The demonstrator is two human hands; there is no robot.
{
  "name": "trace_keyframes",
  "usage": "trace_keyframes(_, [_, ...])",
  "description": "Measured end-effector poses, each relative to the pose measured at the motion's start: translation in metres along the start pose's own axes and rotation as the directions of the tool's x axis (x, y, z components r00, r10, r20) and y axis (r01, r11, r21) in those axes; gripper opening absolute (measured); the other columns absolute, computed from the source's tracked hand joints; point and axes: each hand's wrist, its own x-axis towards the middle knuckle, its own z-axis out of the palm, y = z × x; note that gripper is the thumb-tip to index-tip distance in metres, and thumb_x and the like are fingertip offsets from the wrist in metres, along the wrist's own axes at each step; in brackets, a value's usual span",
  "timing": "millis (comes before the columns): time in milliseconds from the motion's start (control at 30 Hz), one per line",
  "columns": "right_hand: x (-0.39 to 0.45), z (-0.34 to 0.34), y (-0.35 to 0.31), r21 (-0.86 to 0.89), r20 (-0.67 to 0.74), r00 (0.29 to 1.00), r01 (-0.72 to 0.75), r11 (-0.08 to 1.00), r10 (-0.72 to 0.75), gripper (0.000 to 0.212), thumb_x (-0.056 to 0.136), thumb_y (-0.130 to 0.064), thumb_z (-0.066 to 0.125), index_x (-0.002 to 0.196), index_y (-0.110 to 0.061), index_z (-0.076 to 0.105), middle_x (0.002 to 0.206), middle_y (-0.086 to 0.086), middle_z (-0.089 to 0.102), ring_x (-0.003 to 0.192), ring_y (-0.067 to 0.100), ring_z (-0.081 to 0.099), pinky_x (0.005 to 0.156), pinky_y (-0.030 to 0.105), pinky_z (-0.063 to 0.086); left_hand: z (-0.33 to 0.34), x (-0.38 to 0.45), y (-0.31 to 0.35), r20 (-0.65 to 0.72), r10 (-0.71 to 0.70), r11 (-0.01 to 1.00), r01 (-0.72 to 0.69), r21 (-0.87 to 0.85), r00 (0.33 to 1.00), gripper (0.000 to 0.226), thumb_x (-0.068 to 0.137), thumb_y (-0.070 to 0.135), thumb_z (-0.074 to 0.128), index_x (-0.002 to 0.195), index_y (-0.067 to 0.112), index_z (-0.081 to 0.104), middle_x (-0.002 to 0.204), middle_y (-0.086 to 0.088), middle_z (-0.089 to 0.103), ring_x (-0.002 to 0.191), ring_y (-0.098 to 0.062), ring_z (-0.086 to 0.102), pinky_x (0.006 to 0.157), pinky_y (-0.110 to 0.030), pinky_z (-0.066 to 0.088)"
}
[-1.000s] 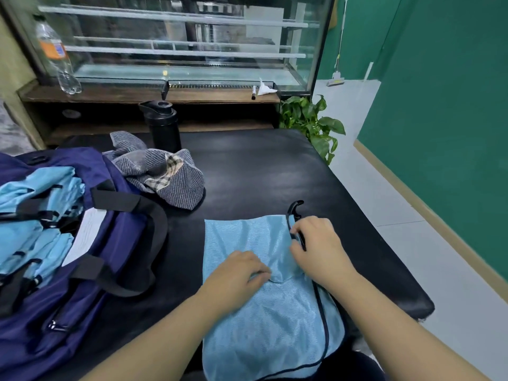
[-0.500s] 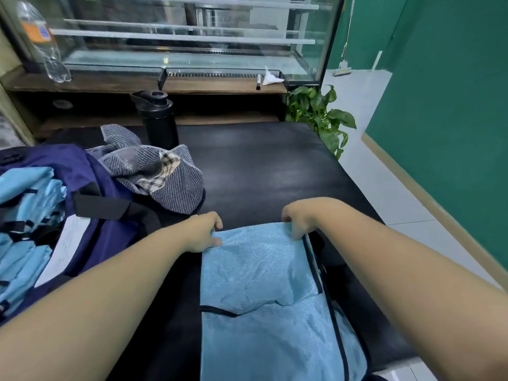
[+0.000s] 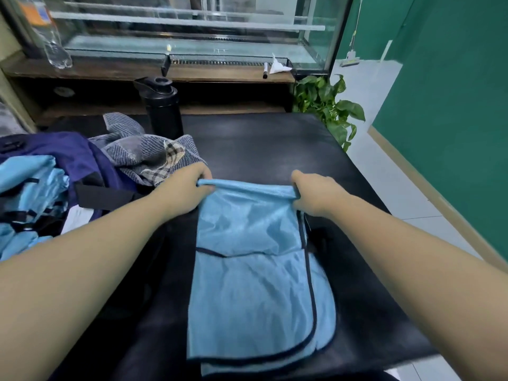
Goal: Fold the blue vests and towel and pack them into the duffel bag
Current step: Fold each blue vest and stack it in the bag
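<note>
A light blue vest (image 3: 255, 292) with dark trim lies lengthwise on the black table (image 3: 261, 141). My left hand (image 3: 187, 188) pinches its far left corner and my right hand (image 3: 316, 193) pinches its far right corner, lifting that far edge a little off the table. At the left stands the open navy duffel bag (image 3: 79, 158) with several folded blue vests (image 3: 27, 182) inside. A grey striped towel (image 3: 148, 155) with a plaid patch lies crumpled beside the bag, just beyond my left hand.
A black flask (image 3: 162, 105) stands behind the towel. A wooden counter (image 3: 137, 72) with a glass display case, a plastic bottle (image 3: 46, 31) and a marker runs along the back. A potted plant (image 3: 330, 105) sits off the table's far right corner.
Both hands moved from the vest's middle out to its far corners and gripped them. The far edge now rises off the table.
</note>
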Motion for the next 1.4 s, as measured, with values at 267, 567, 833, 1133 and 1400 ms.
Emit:
trace_keyframes(267, [-0.055, 0.007, -0.005, -0.060, -0.374, 0.901, 0.214, 0.975, -0.221, 0.021, 0.076, -0.012, 0.062, 0.084, -0.013, 0.042, 0.082, 0.000, 0.048, 0.075, 0.025, 0.044, 0.064, 0.035, 0.029, -0.012, -0.062, -0.006, -0.141, 0.229, 0.972, -0.235, -0.029, 0.963, 0.037, 0.080, 0.001, 0.061, 0.079, 0.034, 0.043, 0.096, 0.004, 0.061, 0.091, -0.018, 0.056, 0.081, -0.035, 0.043])
trace_keyframes(567, [-0.138, 0.055, 0.004, -0.050, -0.370, 0.816, 0.460, 0.887, -0.444, 0.029, 0.064, -0.030, 0.053, 0.091, -0.020, 0.048, 0.082, -0.005, 0.052, 0.070, 0.019, 0.047, 0.069, 0.030, 0.038, 0.011, -0.164, -0.032, 0.145, 0.456, 0.880, -0.469, 0.075, 0.878, 0.029, 0.073, 0.029, 0.050, 0.086, 0.046, 0.030, 0.098, 0.016, 0.055, 0.091, -0.012, 0.058, 0.082, -0.032, 0.044])
trace_keyframes(833, [-0.166, 0.097, 0.004, -0.170, -0.205, 0.830, 0.492, 0.854, -0.519, 0.035, 0.073, -0.050, 0.056, 0.097, -0.025, 0.059, 0.099, -0.011, 0.056, 0.096, 0.015, 0.055, 0.093, 0.031, 0.031, 0.034, -0.201, -0.042, 0.288, 0.506, 0.814, -0.561, 0.154, 0.813, 0.025, 0.072, 0.013, 0.042, 0.089, 0.031, 0.046, 0.090, 0.015, 0.055, 0.085, -0.010, 0.055, 0.077, -0.024, 0.040])
trace_keyframes(1133, [-0.164, 0.119, -0.041, -0.191, -0.222, 0.750, 0.593, 0.782, -0.623, 0.036, 0.082, -0.045, 0.049, 0.111, -0.025, 0.056, 0.106, -0.009, 0.058, 0.091, 0.014, 0.055, 0.081, 0.030, 0.040, 0.041, -0.127, -0.023, 0.091, 0.251, 0.943, -0.264, 0.203, 0.964, 0.029, 0.087, 0.017, 0.047, 0.115, 0.020, 0.055, 0.121, 0.003, 0.053, 0.114, -0.020, 0.049, 0.099, -0.035, 0.038])
trace_keyframes(1400, [-0.153, 0.130, -0.031, -0.227, -0.297, 0.649, 0.664, 0.712, -0.700, 0.020, 0.081, -0.017, 0.049, 0.097, -0.022, 0.059, 0.101, -0.007, 0.061, 0.088, 0.018, 0.055, 0.081, 0.030, 0.039, 0.065, -0.092, -0.023, 0.076, -0.076, 0.985, 0.063, 0.161, 0.994, 0.008, 0.092, 0.016, 0.049, 0.099, 0.019, 0.050, 0.097, -0.001, 0.058, 0.098, -0.026, 0.050, 0.082, -0.038, 0.041])
